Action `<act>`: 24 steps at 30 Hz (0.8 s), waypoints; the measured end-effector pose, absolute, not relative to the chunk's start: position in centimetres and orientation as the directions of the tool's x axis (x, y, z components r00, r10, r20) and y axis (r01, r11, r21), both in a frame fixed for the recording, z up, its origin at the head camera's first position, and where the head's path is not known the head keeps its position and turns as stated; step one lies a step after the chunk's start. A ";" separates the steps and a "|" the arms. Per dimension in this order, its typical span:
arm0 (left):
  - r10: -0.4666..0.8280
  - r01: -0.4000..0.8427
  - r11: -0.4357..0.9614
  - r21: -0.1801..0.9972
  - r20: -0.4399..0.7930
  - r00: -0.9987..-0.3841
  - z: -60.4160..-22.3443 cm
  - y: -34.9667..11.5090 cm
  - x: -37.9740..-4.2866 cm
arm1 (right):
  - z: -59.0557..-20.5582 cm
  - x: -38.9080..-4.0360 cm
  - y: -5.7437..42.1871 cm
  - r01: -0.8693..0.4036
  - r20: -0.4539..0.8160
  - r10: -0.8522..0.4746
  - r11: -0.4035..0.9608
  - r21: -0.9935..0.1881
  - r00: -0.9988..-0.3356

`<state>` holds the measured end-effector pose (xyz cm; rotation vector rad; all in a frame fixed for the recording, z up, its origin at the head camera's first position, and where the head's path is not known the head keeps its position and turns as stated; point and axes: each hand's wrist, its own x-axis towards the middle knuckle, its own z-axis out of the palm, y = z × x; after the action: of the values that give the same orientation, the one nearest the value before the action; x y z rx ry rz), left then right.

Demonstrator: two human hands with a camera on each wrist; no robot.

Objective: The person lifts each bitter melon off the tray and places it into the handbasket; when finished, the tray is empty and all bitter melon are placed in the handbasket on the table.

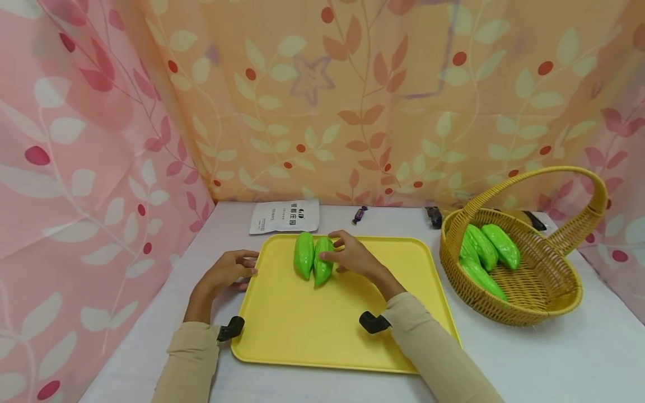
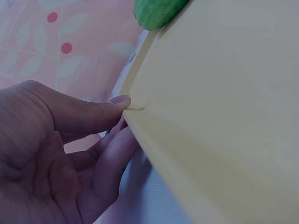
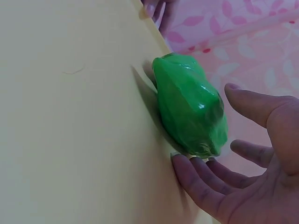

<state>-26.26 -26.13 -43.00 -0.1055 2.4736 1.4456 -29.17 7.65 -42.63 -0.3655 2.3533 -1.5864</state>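
Observation:
Two glossy green gourds (image 1: 304, 256), ridged and pointed at the lower end, lie side by side near the back of a yellow tray (image 1: 322, 330). My right hand (image 1: 353, 256) is at the right-hand gourd (image 3: 189, 105), thumb and fingers spread around its near end. In the right wrist view the thumb stands apart from it, and the fingertips (image 3: 180, 161) are right at its lower edge. My left hand (image 1: 227, 272) pinches the tray's left rim between thumb (image 2: 100, 114) and fingers, with the finger ends hidden under the rim.
A yellow wicker basket (image 1: 534, 224) with a tall handle stands right of the tray, holding several green gourds (image 1: 481, 246). Behind the tray lie a white printed packet (image 1: 285, 217), a small purple-wrapped candy (image 1: 359, 215) and a dark packet (image 1: 433, 217). Patterned curtains (image 1: 322, 112) enclose the table.

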 end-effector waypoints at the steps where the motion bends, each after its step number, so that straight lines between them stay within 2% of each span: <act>1: 0.075 -0.197 0.501 0.842 -0.270 -0.960 -43.0 -26.1 -26.2 | -42.7 -29.2 7.5 -0.050 -0.091 -0.355 0.368 -0.929 -0.931; 24: 0.077 -0.200 0.491 0.848 -0.271 -0.960 -43.0 -26.1 -26.1 | -42.2 -28.7 7.5 0.080 -0.178 -0.330 0.292 -0.953 -0.927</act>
<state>-26.14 -26.13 -42.99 -0.1050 2.4662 1.4554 -28.65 7.49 -42.19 -0.2261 2.2251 -1.6726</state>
